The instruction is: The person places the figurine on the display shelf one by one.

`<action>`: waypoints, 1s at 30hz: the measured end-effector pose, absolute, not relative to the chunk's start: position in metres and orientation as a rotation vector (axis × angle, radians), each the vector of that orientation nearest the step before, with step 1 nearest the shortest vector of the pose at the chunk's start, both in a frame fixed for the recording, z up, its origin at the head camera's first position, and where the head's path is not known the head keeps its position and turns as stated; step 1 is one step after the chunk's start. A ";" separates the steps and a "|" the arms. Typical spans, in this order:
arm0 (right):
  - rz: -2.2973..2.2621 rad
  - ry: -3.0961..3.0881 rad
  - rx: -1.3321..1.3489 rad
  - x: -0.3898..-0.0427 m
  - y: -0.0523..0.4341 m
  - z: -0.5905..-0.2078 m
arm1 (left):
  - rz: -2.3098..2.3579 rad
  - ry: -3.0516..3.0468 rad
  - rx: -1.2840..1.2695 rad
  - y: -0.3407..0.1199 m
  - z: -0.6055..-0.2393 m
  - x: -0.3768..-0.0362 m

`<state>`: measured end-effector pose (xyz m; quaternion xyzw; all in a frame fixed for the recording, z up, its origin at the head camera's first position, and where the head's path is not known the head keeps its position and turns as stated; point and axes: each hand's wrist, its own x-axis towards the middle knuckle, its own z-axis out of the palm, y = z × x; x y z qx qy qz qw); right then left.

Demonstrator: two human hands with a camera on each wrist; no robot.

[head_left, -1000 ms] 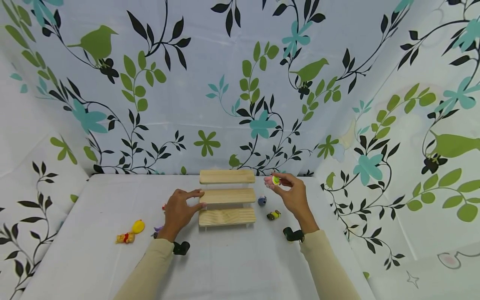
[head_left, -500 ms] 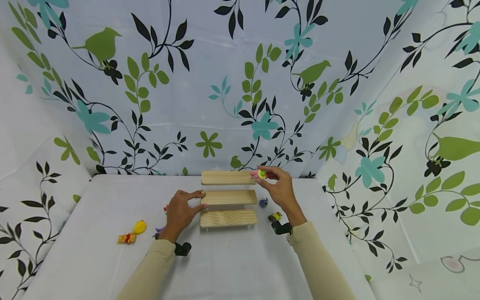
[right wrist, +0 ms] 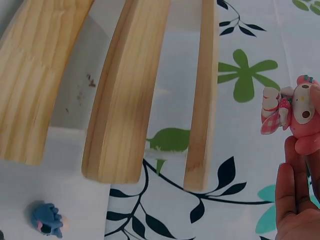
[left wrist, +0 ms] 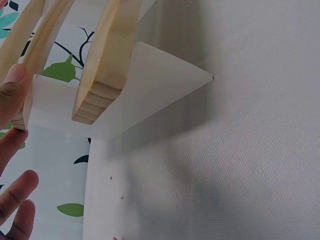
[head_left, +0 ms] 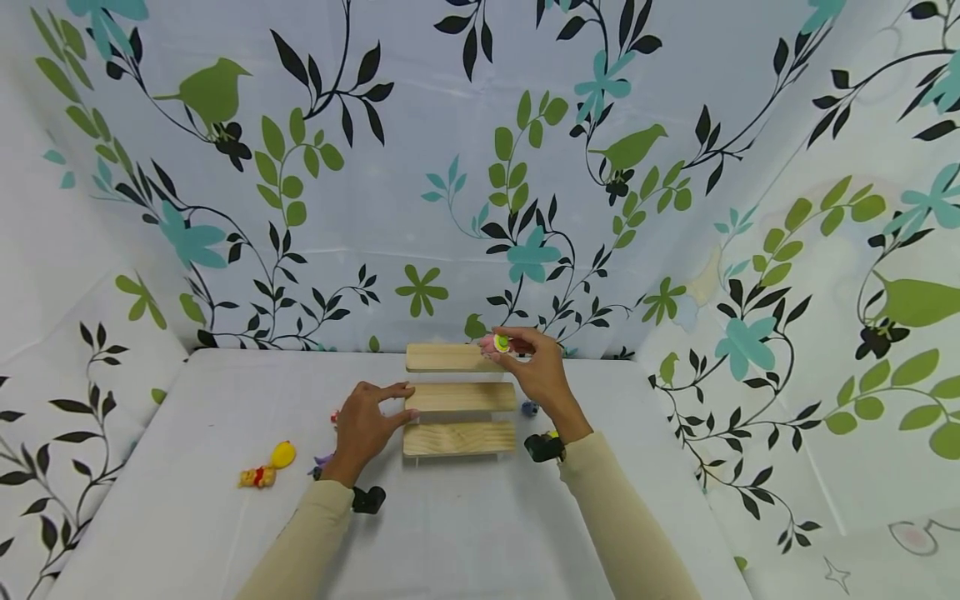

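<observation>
The step in hand appeared to be setting a small toy onto the three-tier wooden display stand [head_left: 459, 398]. The right hand [head_left: 536, 377] held a pink figurine [head_left: 498, 342] pinched in its fingers [right wrist: 295, 200], poised at the right end of the stand's top step [head_left: 448, 357], just above it; whether it already touched the wood could not be told. The left hand [head_left: 363, 423] lay with straight fingers [left wrist: 11, 92] against the left end of the middle step, steadying the stand and gripping nothing.

The next move seemed to call for lowering the figurine upright onto the top step, well in from the edge, and letting go gently so it would not topple.

On the desk [head_left: 187, 500] a blue figurine [right wrist: 46, 219] lay just right of the stand, a yellow figurine [head_left: 267, 465] lay well to the left, and small toys showed partly behind the left hand.

Compared with a second earlier, the right hand had travelled leftward and up from beside the stand to its top step, carrying the pink figurine along; the left hand had stayed braced on the middle step.
</observation>
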<state>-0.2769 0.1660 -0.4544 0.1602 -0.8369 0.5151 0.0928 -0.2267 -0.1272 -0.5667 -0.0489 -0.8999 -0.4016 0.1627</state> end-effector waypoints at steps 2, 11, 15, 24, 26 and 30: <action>1.526 -2.489 0.496 -0.279 0.160 -0.454 | -1.148 -2.568 -0.137 -0.127 -0.567 -0.227; 1.501 -2.507 0.584 -0.289 0.133 -0.454 | -1.164 -2.575 -0.130 -0.128 -0.568 -0.226; 1.521 -2.518 0.593 -0.292 0.122 -0.455 | -1.159 -2.580 -0.127 -0.128 -0.569 -0.227; 1.484 -2.587 0.621 -0.296 0.097 -0.456 | -1.137 -2.583 -0.113 -0.127 -0.569 -0.228; 1.484 -2.589 0.642 -0.297 0.092 -0.456 | -1.145 -2.592 -0.106 -0.126 -0.569 -0.227; 1.508 -2.590 0.681 -0.298 0.082 -0.458 | -1.159 -2.615 -0.085 -0.127 -0.567 -0.226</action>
